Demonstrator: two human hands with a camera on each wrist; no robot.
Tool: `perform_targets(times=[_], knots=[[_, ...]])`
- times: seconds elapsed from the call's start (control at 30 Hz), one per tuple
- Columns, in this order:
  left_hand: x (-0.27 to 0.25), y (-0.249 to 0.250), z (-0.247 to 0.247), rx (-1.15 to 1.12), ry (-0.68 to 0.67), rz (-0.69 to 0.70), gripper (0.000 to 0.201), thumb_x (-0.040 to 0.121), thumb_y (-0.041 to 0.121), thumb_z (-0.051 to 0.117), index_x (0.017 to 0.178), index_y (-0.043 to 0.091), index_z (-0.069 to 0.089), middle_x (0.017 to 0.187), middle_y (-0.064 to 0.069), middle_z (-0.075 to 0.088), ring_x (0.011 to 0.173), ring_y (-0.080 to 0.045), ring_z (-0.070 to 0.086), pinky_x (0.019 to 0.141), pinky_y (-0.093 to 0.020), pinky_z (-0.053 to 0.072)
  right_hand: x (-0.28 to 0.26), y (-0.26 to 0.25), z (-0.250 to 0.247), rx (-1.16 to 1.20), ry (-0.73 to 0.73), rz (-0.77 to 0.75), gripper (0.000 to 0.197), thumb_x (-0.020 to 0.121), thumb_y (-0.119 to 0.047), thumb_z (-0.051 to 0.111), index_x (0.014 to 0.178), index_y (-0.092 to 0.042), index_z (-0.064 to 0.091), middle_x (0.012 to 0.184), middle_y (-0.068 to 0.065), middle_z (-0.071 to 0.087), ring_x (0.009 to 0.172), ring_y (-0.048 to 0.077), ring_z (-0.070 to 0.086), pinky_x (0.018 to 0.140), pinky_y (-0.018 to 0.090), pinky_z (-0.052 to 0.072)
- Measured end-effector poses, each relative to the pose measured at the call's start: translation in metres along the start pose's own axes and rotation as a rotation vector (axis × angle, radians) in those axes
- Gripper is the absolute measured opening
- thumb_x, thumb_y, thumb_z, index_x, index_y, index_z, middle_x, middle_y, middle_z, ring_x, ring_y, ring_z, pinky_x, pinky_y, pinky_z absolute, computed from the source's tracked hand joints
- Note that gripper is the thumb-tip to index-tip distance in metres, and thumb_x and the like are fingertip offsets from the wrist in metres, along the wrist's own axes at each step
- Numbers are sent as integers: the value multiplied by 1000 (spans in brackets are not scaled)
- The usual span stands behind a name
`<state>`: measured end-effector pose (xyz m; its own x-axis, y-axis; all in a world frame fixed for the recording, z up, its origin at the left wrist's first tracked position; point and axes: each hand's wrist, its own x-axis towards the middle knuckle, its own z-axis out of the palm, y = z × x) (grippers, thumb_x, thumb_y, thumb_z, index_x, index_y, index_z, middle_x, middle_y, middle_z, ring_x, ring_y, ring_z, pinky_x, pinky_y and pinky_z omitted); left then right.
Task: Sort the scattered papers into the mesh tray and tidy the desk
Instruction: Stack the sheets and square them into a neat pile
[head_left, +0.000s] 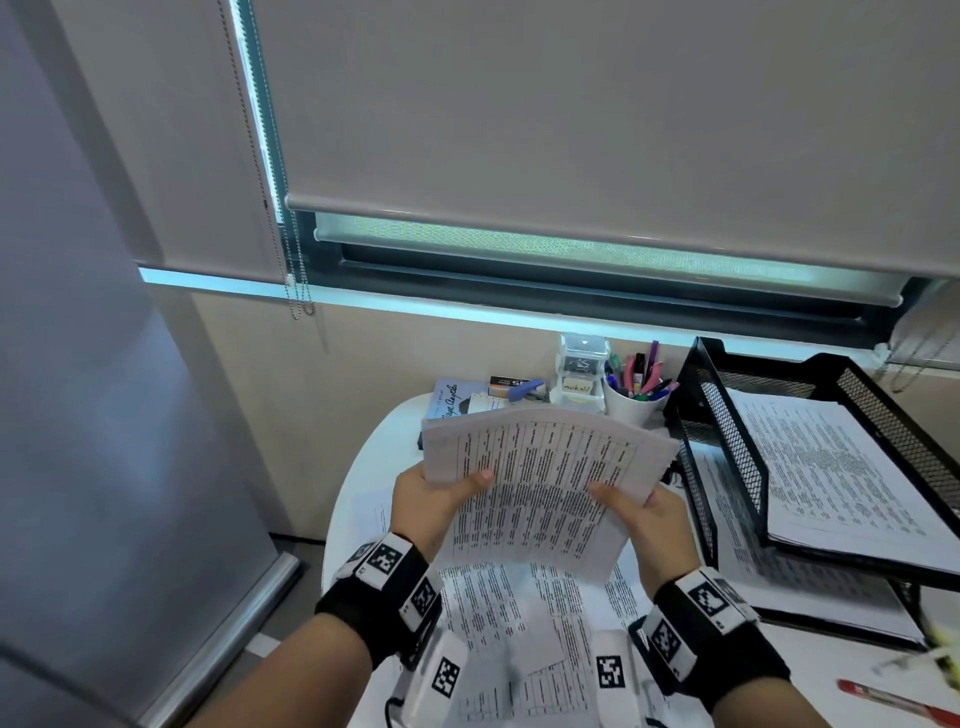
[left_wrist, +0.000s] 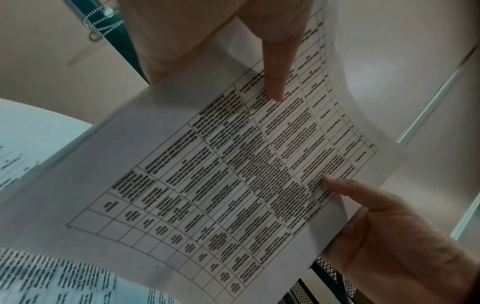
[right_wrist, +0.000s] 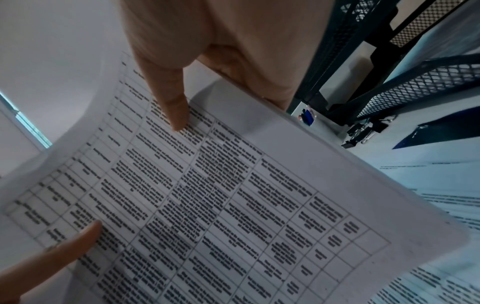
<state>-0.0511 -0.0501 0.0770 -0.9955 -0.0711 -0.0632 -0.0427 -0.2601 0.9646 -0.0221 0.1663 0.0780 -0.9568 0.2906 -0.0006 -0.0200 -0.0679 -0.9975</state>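
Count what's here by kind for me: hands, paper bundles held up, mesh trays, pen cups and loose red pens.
Hands: 2 (left hand, right hand)
Held paper bundle: 1
Mesh tray: 1
Pen cup: 1
Red pen: 1
Total: 6

White papers (head_left: 540, 483) with black tables; black mesh tray (head_left: 737, 457); red pen (head_left: 893, 699).

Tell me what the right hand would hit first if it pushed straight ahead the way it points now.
Probably the white pen cup. The right hand, gripping the paper stack, points forward and slightly left toward the desk's back edge; the mesh tray sits just to its right. Depth is unclear, so the tray's corner could come first.
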Motion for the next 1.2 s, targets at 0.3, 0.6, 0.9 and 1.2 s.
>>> perform_targets(times=[0.3,0.6,0.9,1.2], knots=[[1,-45,-16,177,23,-131,23,68,6,80,83,16,66,91,-6,71,89,-26,67,74,-30,53,-1,32,0,-88,-9,111,20,80,-3,68,94,-17,71,100,6,73,95,28,67,90,49,50],[-2,-79,-35,514,-43,-272,29,76,23,75,100,8,66,96,-5,70,87,-21,65,80,-31,53,-9,79,-7,-213,-29,242,18,84,-5,65,98,-16,66,106,10,70,98,27,64,94,46,49],[-16,-104,-46,799,-192,-310,33,92,19,56,122,8,57,121,-7,64,97,-17,59,90,-25,47,-12,100,-18,-381,9,271,22,90,-12,58,110,-5,63,103,11,68,93,25,62,87,36,47],[-29,-106,-19,586,-314,-452,39,96,18,47,134,15,38,125,-12,57,75,-24,69,49,-28,56,-4,108,-53,-465,55,430,25,87,-1,59,112,3,60,113,19,65,98,28,60,93,37,47]])
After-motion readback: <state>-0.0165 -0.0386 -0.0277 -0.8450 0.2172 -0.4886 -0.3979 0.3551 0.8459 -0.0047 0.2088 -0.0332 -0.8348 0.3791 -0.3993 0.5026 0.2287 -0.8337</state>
